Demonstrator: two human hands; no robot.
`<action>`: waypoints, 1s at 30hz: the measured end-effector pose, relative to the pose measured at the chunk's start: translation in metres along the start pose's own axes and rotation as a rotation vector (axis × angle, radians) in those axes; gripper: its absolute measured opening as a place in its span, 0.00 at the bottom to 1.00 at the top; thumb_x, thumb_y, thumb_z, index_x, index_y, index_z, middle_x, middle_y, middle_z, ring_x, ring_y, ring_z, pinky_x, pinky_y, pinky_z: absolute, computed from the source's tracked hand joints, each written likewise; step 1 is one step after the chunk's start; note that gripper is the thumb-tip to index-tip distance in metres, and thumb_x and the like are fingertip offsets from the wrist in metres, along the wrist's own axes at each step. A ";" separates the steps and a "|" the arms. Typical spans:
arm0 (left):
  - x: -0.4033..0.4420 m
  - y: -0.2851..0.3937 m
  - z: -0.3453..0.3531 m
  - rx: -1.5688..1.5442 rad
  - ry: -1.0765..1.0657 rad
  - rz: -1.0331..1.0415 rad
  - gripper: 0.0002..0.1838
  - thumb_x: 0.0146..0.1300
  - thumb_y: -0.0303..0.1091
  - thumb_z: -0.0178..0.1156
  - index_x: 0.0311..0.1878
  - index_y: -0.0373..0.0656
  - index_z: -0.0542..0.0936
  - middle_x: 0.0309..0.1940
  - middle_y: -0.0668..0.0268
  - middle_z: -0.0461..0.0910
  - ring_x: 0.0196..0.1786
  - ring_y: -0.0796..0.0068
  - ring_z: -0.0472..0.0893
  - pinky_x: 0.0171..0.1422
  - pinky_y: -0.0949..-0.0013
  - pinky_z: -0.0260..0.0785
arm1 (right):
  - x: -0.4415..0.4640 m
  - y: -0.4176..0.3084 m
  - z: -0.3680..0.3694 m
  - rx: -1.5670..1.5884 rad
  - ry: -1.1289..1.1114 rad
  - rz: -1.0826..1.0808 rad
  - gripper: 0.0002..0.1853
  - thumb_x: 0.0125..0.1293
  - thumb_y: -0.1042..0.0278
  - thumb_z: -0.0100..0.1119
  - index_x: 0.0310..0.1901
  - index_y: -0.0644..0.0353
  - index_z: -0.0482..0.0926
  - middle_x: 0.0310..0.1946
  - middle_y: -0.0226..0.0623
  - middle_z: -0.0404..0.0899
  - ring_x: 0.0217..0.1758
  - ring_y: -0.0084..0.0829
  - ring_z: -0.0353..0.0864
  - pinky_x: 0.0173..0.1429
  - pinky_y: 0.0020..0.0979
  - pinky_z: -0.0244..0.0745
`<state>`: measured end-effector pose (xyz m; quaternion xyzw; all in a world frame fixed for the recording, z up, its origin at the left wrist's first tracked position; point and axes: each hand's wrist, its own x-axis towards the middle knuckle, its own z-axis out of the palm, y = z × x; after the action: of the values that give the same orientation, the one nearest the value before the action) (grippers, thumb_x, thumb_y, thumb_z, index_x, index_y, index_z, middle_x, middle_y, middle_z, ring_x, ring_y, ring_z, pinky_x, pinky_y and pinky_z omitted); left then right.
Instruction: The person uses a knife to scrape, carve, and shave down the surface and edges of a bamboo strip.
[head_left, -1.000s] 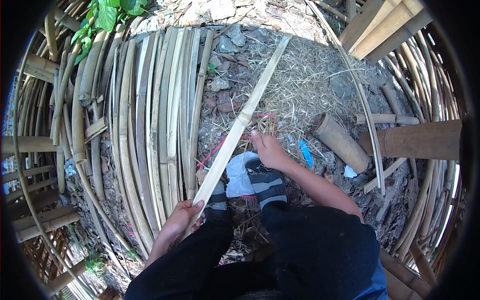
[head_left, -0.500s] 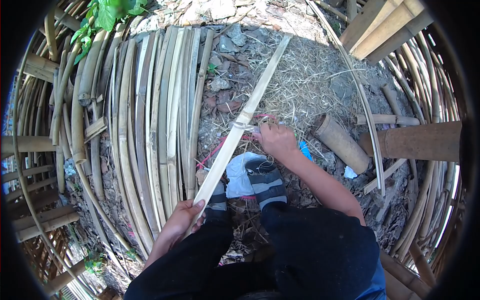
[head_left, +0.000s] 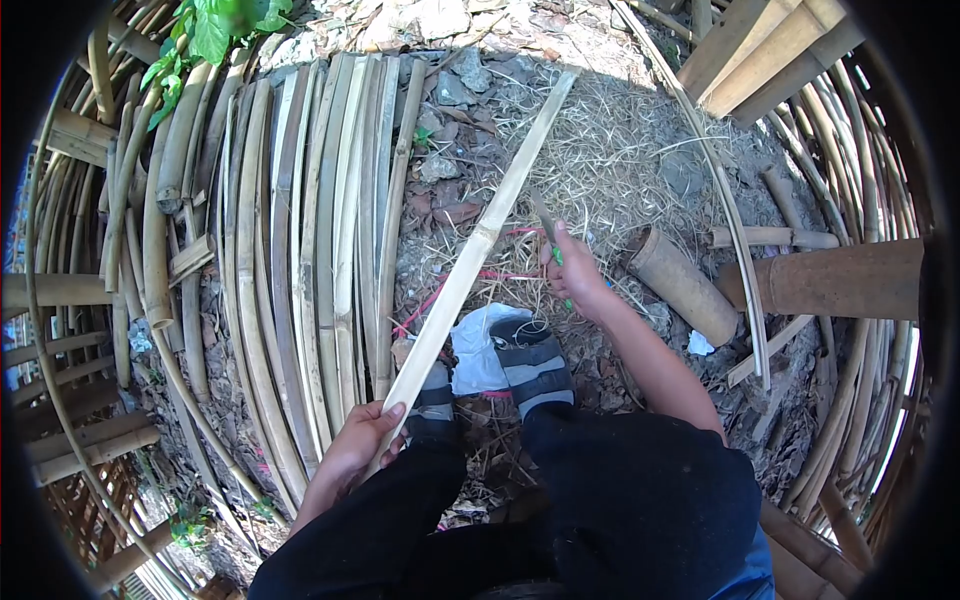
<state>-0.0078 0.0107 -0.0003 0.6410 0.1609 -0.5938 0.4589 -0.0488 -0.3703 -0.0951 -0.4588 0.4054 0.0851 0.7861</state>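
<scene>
Bamboo strip (head_left: 471,262), pale, long, flat

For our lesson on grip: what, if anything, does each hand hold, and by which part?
The left hand holds a bamboo strip toward its near end; the right hand, a knife by its green handle.

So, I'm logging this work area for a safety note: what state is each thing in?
Left hand: closed on the bamboo strip's near end.
Bamboo strip: split flat, held slantwise.
Right hand: closed on the knife's green handle.
Knife: blade bare, apart from the strip.
Row of strips: lying side by side.
Bamboo tube: on its side.
White sheet: crumpled.
Pale shreds: scattered loose.
</scene>
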 end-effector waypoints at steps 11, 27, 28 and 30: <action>0.000 0.002 0.005 -0.065 0.022 -0.010 0.13 0.76 0.39 0.55 0.39 0.38 0.76 0.23 0.69 0.75 0.18 0.81 0.71 0.18 0.76 0.60 | -0.017 0.019 0.047 -1.057 0.144 -0.623 0.19 0.78 0.58 0.45 0.37 0.66 0.76 0.25 0.58 0.77 0.30 0.62 0.77 0.37 0.54 0.69; -0.001 0.004 0.001 -0.215 -0.036 -0.074 0.11 0.74 0.38 0.58 0.42 0.38 0.75 0.25 0.65 0.75 0.20 0.79 0.71 0.17 0.76 0.59 | -0.015 0.027 0.054 -0.821 0.098 -0.608 0.20 0.79 0.60 0.44 0.36 0.69 0.76 0.26 0.60 0.77 0.33 0.63 0.79 0.40 0.55 0.72; 0.000 0.004 0.001 -0.220 -0.039 -0.079 0.11 0.73 0.37 0.59 0.42 0.38 0.75 0.25 0.65 0.75 0.20 0.79 0.71 0.17 0.76 0.59 | -0.019 0.026 0.055 -0.859 0.112 -0.629 0.20 0.79 0.60 0.44 0.36 0.69 0.76 0.26 0.61 0.78 0.33 0.63 0.79 0.41 0.56 0.72; 0.001 0.003 0.000 -0.228 -0.042 -0.082 0.11 0.73 0.37 0.59 0.43 0.37 0.75 0.25 0.65 0.75 0.20 0.79 0.71 0.17 0.76 0.59 | -0.022 0.024 0.056 -0.899 0.125 -0.652 0.20 0.79 0.60 0.44 0.37 0.69 0.76 0.26 0.61 0.78 0.34 0.64 0.79 0.41 0.57 0.73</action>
<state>-0.0051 0.0087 0.0002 0.5651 0.2439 -0.6032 0.5073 -0.0437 -0.3076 -0.0811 -0.8547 0.2120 -0.0253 0.4733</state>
